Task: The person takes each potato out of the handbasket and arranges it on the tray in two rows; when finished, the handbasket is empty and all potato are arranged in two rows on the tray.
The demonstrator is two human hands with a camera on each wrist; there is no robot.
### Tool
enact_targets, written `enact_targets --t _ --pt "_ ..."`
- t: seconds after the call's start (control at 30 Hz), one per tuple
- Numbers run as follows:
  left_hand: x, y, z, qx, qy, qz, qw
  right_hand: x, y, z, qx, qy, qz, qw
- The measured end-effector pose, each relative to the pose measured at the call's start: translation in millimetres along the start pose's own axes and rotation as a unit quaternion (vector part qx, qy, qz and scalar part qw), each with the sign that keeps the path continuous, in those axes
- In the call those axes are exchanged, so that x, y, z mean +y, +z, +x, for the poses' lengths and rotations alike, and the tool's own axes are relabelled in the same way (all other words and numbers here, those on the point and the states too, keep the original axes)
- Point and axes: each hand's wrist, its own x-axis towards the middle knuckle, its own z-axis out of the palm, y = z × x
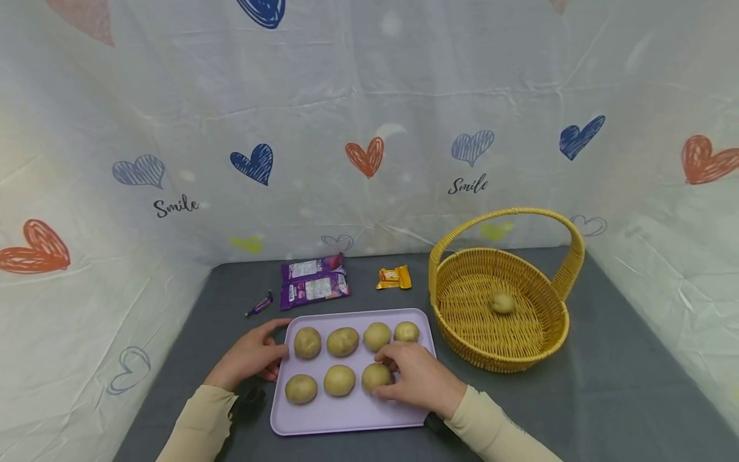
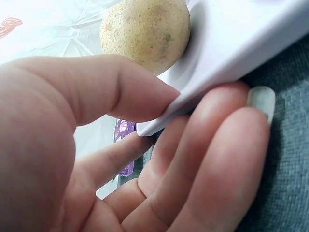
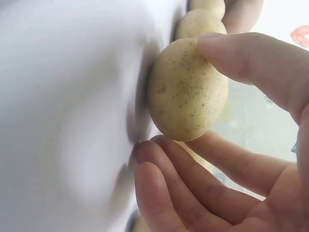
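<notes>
A lilac tray [image 1: 323,420] lies on the table with several potatoes [image 1: 339,380] in two rows. At its left edge, my left hand [image 1: 249,355] holds the rim. In the left wrist view the thumb [image 2: 145,94] lies on the rim and the fingers curl below it, near another potato [image 2: 145,34]. My right hand [image 1: 420,378] grips the front-row potato [image 3: 188,92] furthest right. That potato still rests on or very near the tray surface; the thumb [image 3: 246,58] presses one side and the fingers are around the other.
A yellow wicker basket [image 1: 502,362] with a tall handle stands right of the tray, one potato [image 1: 503,303] inside. Behind the tray lie purple wrappers [image 1: 314,289], a small purple candy [image 1: 260,304] and an orange packet [image 1: 394,278]. A heart-printed curtain [image 1: 369,96] hangs behind the table.
</notes>
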Motion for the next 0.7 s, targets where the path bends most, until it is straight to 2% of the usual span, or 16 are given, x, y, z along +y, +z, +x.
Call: enact_targets --t 0.1,0.2,0.37,0.6,0.7 --pt "0.1 0.2 0.2 -0.002 0.0 0.002 1.0 -0.2 -8.1 -2.1 -0.012 0.006 0.004 0.9999" --pt "-0.9 -0.1 -0.3 -0.003 -0.004 0.004 1.0 -0.5 -25.7 -6.5 -0.018 0.011 0.012 0.9997" --pt "-3.9 -1.1 0.5 -0.001 -0.004 0.004 1.0 6.6 -74.1 -21.8 -0.005 0.021 0.01 0.9997" --pt "-3.2 -0.7 2.7 -0.005 0.005 0.011 0.9999 44.0 -141.9 -61.2 0.054 0.07 -0.041 0.9952" --pt "-3.2 -1.1 3.3 -0.007 0.005 0.01 0.9999 56.2 -165.8 -73.5 0.063 0.089 -0.064 0.9919"
